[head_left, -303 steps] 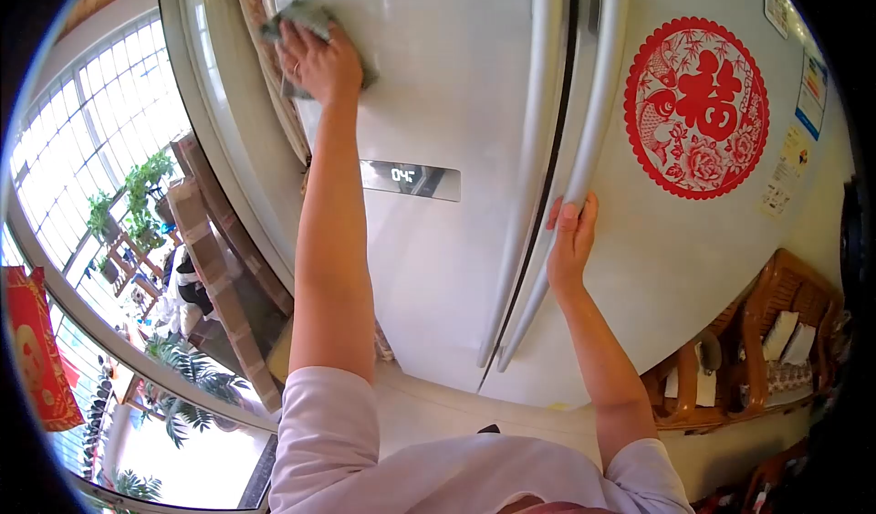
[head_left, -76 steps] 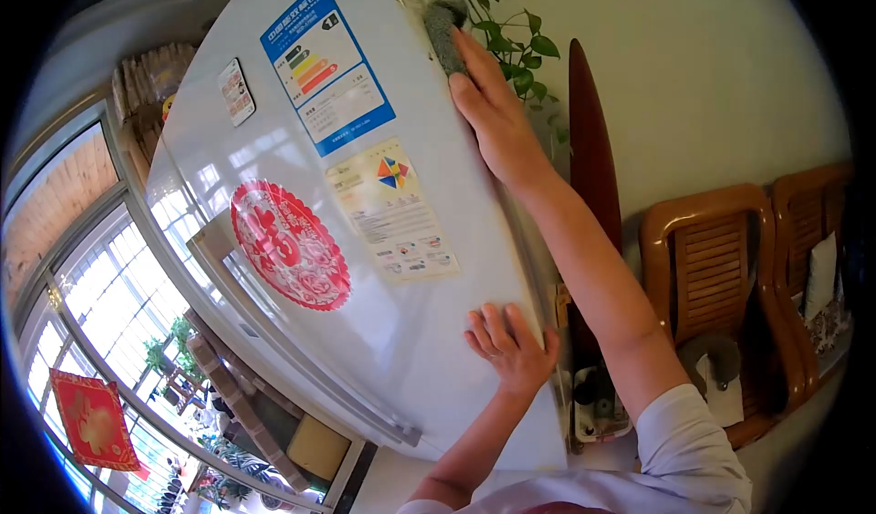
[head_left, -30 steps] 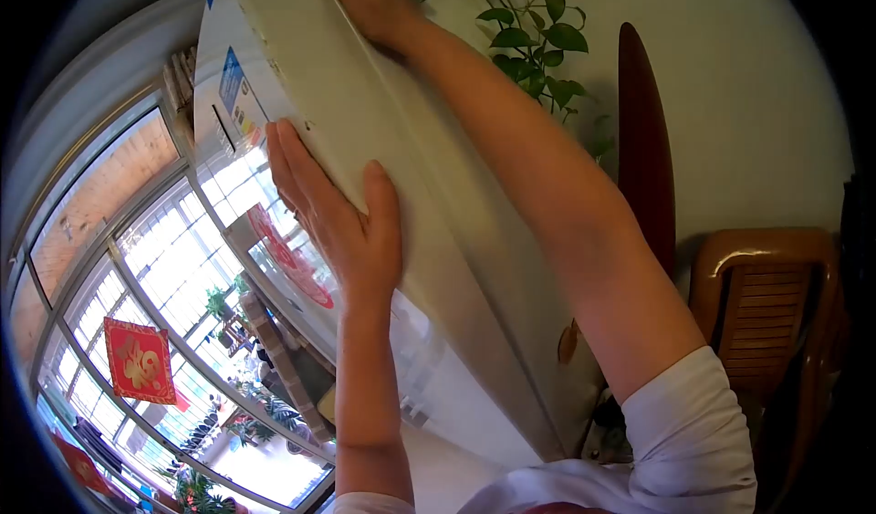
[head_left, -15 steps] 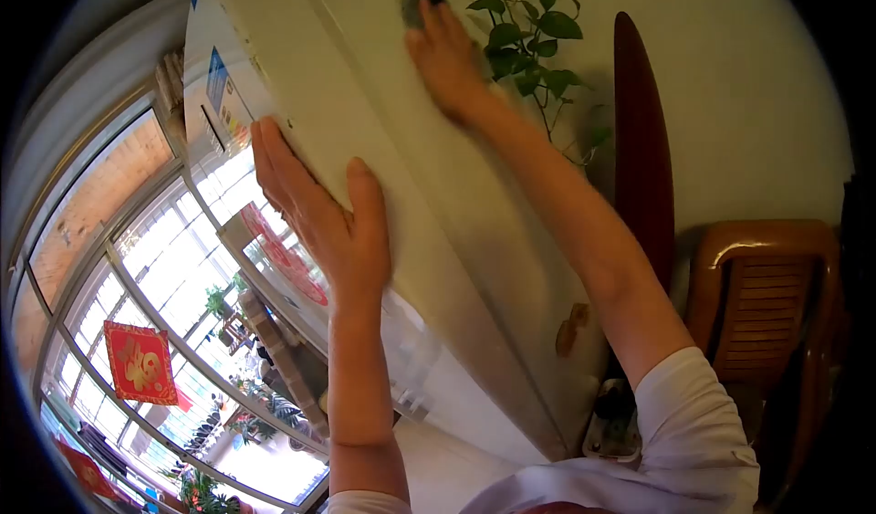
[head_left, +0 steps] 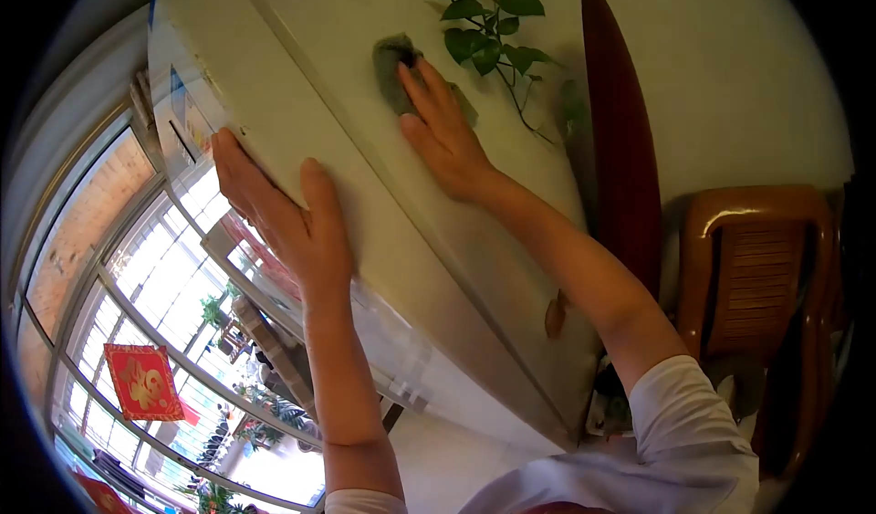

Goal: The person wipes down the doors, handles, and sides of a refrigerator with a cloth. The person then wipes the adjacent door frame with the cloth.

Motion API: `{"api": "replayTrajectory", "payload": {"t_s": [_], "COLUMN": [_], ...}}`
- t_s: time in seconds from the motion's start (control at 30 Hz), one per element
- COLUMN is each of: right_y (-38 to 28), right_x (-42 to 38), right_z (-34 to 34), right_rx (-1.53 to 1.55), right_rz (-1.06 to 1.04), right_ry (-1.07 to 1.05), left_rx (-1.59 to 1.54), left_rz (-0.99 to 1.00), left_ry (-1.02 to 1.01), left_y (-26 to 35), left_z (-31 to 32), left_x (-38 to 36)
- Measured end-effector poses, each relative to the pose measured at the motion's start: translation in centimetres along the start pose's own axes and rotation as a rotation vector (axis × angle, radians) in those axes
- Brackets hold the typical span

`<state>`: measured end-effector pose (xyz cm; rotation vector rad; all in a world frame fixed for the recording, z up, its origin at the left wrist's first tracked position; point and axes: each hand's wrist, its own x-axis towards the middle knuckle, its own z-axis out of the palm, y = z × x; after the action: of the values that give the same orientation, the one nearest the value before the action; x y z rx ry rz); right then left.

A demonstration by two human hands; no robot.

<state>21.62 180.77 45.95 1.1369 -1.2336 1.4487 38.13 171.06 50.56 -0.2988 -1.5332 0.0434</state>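
Note:
A tall white refrigerator (head_left: 411, 231) fills the middle of the head view, its side panel facing me. My right hand (head_left: 447, 144) presses a grey-green cloth (head_left: 392, 74) against that side panel, fingers over the cloth, part of which shows beyond the hand. Farther left, my left hand (head_left: 287, 222) lies against the door's edge, with its fingers stretched toward the door front and the thumb apart on the side. Nothing is held in it. A brown mark or sticker (head_left: 555, 315) is on the lower side panel, near my right forearm.
Green vine leaves (head_left: 497, 30) hang beside the refrigerator's far side. A dark red, pointed upright panel (head_left: 625, 149) and a brown wooden chair (head_left: 757, 277) stand at the right. Large windows (head_left: 164, 267) with a red-and-gold decoration (head_left: 144, 382) are at the left.
My right hand and the cloth have come down the side panel toward me. The left hand stays on the door edge while the whole view has shifted slightly.

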Motion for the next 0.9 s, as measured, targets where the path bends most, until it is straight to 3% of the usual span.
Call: {"api": "replayTrajectory", "payload": {"t_s": [0.07, 0.17, 0.27, 0.37, 0.47, 0.67, 0.73, 0.77, 0.83, 0.9], "right_y": [1.6, 6.2, 7.2, 4.1, 3.9, 8.5, 9.1, 9.5, 10.4, 10.0], "right_x": [-0.5, -1.2, -4.4, -6.2, -4.8, -5.1, -7.9, -9.7, -13.6, -17.7], "right_z": [-1.1, -1.5, -1.5, -0.7, -0.4, -1.4, -1.7, -1.9, -2.4, -2.2], "right_rx": [0.037, -0.087, -0.023, -0.196, -0.11, -0.037, -0.152, -0.156, -0.082, -0.169], "right_rz": [0.039, 0.354, 0.421, 0.346, 0.235, 0.358, 0.573, 0.588, 0.828, 0.794], "right_ry": [-0.038, 0.06, 0.135, 0.082, 0.088, 0.134, 0.155, 0.15, 0.199, 0.153], "left_rx": [0.02, 0.003, -0.001, 0.008, -0.006, -0.047, 0.017, 0.084, 0.103, 0.078], "left_rz": [0.006, 0.0, 0.0, -0.016, -0.015, -0.065, -0.089, -0.099, -0.078, -0.092], "left_ry": [-0.002, 0.021, 0.018, 0.022, 0.017, 0.001, -0.039, -0.068, -0.083, -0.099], "left_y": [-0.1, -0.1, -0.1, 0.1, -0.3, -0.1, 0.1, 0.3, 1.5, 2.9], "left_z": [0.1, 0.2, 0.1, 0.1, 0.1, 0.1, -0.1, -0.2, -0.4, -0.4], "left_x": [-0.1, -0.1, -0.2, -0.3, -0.4, -0.7, -2.2, -3.2, -6.6, -11.1]}}
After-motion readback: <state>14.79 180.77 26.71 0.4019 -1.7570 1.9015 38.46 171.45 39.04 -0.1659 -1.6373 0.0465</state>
